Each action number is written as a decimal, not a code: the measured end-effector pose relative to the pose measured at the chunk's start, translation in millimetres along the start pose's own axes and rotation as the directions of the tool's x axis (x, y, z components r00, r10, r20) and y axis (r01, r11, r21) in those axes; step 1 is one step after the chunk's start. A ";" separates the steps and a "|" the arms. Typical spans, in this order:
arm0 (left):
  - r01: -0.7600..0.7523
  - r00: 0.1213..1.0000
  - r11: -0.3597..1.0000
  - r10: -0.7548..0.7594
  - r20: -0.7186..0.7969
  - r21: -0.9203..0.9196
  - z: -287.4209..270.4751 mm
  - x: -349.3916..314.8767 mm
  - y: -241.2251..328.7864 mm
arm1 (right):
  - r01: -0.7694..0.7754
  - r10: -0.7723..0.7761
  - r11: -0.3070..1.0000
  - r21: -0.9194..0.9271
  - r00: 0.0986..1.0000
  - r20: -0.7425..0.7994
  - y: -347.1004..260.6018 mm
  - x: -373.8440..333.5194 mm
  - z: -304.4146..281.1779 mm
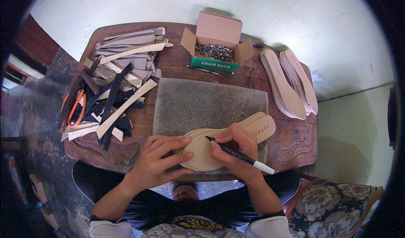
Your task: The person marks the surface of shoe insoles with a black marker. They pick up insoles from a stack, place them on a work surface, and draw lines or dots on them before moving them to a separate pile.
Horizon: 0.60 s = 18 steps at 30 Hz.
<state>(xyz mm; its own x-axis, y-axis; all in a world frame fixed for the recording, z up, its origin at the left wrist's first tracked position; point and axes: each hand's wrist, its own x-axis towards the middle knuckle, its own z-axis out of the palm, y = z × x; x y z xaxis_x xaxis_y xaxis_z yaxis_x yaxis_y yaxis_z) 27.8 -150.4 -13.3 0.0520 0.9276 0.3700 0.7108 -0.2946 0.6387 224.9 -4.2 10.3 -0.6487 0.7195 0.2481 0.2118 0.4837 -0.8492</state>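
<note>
A small stack of tan, sole-shaped insoles lies at the near edge of a grey speckled board, its rounded end toward the left. My left hand rests on that rounded end, fingers spread and fingertips touching the top insole. My right hand is closed round a black marker pen with a white rear end. The pen's dark tip points at the top insole's surface, just right of my left fingertips; whether it touches I cannot tell. Part of the stack is hidden beneath my right hand.
The grey board lies on a carved wooden table. Behind it stands an open green box of small metal nails. More insole stacks sit at right. Leather-like strips and an orange-handled tool are piled at left.
</note>
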 end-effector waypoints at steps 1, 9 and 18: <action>0.002 1.000 1.000 -0.002 0.000 -0.002 -0.1 0.2 0.2 | 0.001 -0.001 1.000 -0.005 1.000 0.000 -0.4 0.1 0.0; 0.006 1.000 1.000 -0.006 0.004 -0.009 -0.2 0.9 0.4 | -0.013 0.013 1.000 0.008 0.999 0.041 2.9 -1.9 -2.4; 0.003 1.000 1.000 -0.003 0.004 -0.005 0.0 0.8 0.3 | -0.033 0.032 0.999 0.019 0.998 0.058 3.4 -2.7 -3.4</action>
<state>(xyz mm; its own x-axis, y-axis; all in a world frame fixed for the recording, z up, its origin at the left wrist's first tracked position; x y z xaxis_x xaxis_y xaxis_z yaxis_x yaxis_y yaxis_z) 28.1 -149.8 -12.8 0.0528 0.9295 0.3651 0.7076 -0.2928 0.6431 229.9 -2.8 8.3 -0.6828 0.7045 0.1938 0.2187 0.4502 -0.8657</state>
